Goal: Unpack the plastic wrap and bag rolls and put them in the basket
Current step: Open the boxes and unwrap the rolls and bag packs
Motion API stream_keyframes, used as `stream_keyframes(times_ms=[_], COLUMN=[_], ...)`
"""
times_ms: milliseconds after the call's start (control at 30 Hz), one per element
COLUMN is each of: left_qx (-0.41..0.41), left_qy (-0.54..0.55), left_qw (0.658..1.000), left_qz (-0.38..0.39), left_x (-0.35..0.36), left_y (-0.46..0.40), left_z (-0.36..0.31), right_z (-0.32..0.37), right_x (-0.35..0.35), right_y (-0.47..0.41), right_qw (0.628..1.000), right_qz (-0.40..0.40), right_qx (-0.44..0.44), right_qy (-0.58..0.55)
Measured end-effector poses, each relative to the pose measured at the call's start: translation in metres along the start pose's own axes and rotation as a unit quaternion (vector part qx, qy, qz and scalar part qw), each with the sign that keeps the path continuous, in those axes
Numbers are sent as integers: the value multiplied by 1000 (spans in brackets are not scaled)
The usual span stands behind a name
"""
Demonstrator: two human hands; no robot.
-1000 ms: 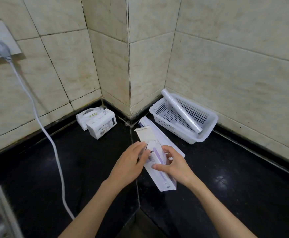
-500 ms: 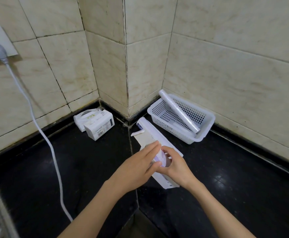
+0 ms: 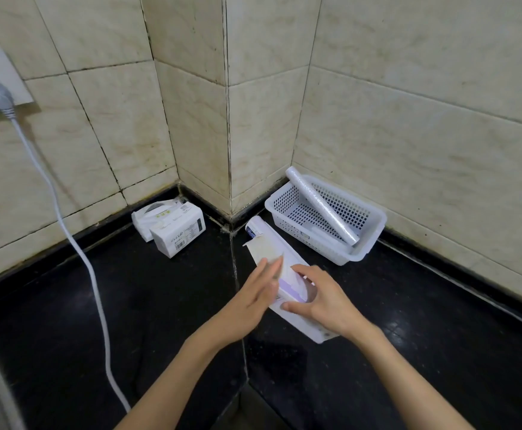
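Box [image 3: 297, 308], long, white with a purple stripe, flap open, gripped by right hand [image 3: 325, 302]; left hand [image 3: 253, 302] flat, fingers extended.

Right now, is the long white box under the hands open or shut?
Open: the long white box has its flap lifted back, and a purple-and-white roll shows inside.

The counter [image 3: 67, 321] was glossy black. The wall tiles [image 3: 408, 150] were cream, veined with faint brown and edged by dark grout. At two o'clock the basket [image 3: 374, 226] was white with a dotted grid of holes, the roll [image 3: 321, 206] in it clear and silvery. The box [image 3: 300, 318] was white with a lilac stripe. At ten o'clock the packs [image 3: 177, 232] were white with black print; the cord [image 3: 76, 252] was white.
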State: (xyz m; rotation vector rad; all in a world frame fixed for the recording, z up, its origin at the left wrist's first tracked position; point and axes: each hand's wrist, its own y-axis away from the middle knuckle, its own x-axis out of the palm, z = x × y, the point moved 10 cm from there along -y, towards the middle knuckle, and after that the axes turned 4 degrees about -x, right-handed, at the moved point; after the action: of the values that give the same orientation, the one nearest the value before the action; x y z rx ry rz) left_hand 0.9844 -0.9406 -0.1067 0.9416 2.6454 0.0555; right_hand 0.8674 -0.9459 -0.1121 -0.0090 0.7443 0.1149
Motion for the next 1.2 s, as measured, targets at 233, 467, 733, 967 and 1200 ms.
stream_keyframes(times_ms=[233,467,733,967,1200], left_qx=[-77,-101,-103,-112,-141], left_qy=[451,567,531,440,431], left_qw=[889,816,837,880,866], left_qz=[-19,-43,-86,-142,-210], left_x=[3,6,-7,-28,-30], left_y=[-15,-16,-7,2,5], left_z=[28,54,66,69,72], right_z=[68,78,74,62,53], right_x=[-6,-3,-1,-7,-6], right_y=[-44,-60,-60,-49,-38], right_qw=[906,874,891,934,948], right_qz=[195,283,286,242,206], right_qx=[-61,13,-4,-20,-30], right_qy=[372,395,353,261,240])
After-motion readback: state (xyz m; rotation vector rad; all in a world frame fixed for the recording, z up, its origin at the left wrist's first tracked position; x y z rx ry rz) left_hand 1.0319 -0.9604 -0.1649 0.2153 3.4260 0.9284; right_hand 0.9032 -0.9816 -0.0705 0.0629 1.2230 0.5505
